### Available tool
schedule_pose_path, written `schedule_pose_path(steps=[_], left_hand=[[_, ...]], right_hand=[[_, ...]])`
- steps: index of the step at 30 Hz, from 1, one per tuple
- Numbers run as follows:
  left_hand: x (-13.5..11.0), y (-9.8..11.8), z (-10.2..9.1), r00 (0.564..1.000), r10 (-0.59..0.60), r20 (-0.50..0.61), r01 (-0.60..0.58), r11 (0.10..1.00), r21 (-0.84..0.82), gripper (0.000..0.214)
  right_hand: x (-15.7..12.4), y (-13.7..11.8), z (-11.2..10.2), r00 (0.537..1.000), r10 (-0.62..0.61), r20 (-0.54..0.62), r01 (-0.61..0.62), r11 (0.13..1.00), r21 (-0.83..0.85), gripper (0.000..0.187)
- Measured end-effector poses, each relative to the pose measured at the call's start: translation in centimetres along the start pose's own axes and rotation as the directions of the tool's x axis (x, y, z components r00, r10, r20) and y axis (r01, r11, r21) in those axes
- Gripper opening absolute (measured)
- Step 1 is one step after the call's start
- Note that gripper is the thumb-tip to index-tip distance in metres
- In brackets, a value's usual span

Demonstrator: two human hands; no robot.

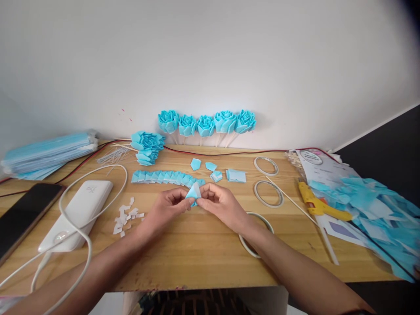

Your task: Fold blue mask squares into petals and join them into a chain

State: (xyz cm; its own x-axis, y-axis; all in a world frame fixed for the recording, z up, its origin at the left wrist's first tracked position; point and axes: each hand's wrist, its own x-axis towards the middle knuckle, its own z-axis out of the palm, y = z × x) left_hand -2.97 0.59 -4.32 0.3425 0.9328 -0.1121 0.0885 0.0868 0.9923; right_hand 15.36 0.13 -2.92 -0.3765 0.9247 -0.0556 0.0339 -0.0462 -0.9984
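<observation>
Between my two hands, above the front middle of the table, is a small folded piece of light blue and white sheet (193, 192), pointed at the top. My left hand (170, 205) pinches its left side, thumb in front. My right hand (218, 203) pinches the right side, and both thumbs almost meet at its lower edge. Just behind lies a row of overlapping folded blue pieces (164, 176). Further right are flat blue five-sided pieces (196, 164), a folded piece (215, 176) and a stack of blue rectangles (236, 175).
Blue flowers on sticks (206, 126) lean on the wall; others (147, 146) lie left. Tape rolls (269, 194), a yellow glue gun (320, 205) and blue scraps (377, 210) are right. A white power bank (82, 214), phone (26, 214) and paper bits (124, 216) are left.
</observation>
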Motion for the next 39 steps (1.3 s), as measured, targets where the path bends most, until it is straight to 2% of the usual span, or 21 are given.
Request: schedule_pose_path(steps=[8,14,19,22,25,29,31,34,39], left_hand=[[-0.2,0.8,0.1,0.999,-0.041,0.021,0.041,0.999,-0.002,0.029],[-0.5,0.7,0.2,0.991,-0.087,0.098,0.080,0.994,0.071,0.032],[-0.6,0.5,0.5,0.987,-0.062,0.151,0.047,0.993,0.104,0.028],[-0.5,0.7,0.4,0.983,-0.050,0.176,0.033,0.994,0.102,0.026],[-0.5,1.0,0.2,0.981,-0.065,0.185,0.052,0.996,0.076,0.028],[-0.5,1.0,0.1,0.980,-0.076,0.186,0.071,0.997,0.037,0.030],[-0.4,1.0,0.0,0.980,-0.077,0.185,0.074,0.997,0.025,0.030],[-0.4,1.0,-0.1,0.980,-0.076,0.183,0.074,0.997,0.016,0.031],[-0.3,0.9,-0.3,0.981,-0.082,0.177,0.081,0.997,0.017,0.031]], right_hand=[[-0.1,-0.1,-0.4,0.999,-0.015,0.038,0.017,0.998,-0.054,0.012],[-0.3,-0.8,-0.8,0.998,-0.006,0.060,0.012,0.995,-0.102,0.016],[-0.4,-0.7,-0.5,0.999,-0.044,-0.014,0.040,0.975,-0.218,0.010],[-0.5,-0.6,-0.4,0.991,-0.126,-0.039,0.106,0.937,-0.334,0.007],[-0.6,-0.5,-0.5,0.951,-0.309,-0.012,0.265,0.835,-0.482,0.005],[-0.5,-0.2,-1.0,0.819,-0.560,0.121,0.493,0.580,-0.648,0.010],[-0.4,-0.1,-1.2,0.766,-0.613,0.193,0.551,0.471,-0.689,0.014],[-0.3,-0.1,-1.3,0.716,-0.652,0.247,0.589,0.376,-0.716,0.019],[-0.4,-0.2,-1.4,0.687,-0.665,0.293,0.600,0.290,-0.746,0.025]])
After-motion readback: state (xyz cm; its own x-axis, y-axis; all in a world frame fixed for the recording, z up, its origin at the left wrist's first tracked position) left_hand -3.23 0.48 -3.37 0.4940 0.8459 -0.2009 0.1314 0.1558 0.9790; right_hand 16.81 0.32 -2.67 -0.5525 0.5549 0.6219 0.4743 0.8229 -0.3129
